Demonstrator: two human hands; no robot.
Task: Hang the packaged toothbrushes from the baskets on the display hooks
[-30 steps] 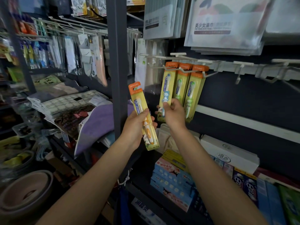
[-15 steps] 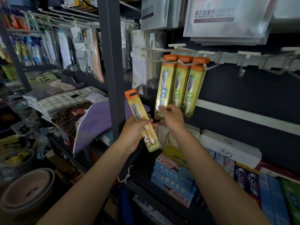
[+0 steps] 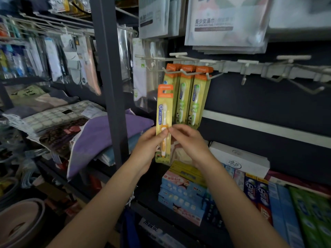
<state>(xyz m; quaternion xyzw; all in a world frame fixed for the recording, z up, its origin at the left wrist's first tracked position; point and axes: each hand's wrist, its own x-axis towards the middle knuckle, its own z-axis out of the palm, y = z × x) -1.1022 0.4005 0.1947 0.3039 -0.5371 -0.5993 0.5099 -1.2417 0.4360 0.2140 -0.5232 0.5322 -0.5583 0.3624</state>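
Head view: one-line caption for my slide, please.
Both hands, left hand and right hand, hold an orange toothbrush pack upright below the hanging packs.

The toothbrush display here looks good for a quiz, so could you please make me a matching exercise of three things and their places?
Things:
1. orange-handled toothbrush pack
2. green toothbrush packs
3. blue toothpaste boxes

Places:
A. stacked on the lower shelf
B. hanging on the display hooks
C. held upright between left hand and right hand

Pairs: 1-C, 2-B, 3-A
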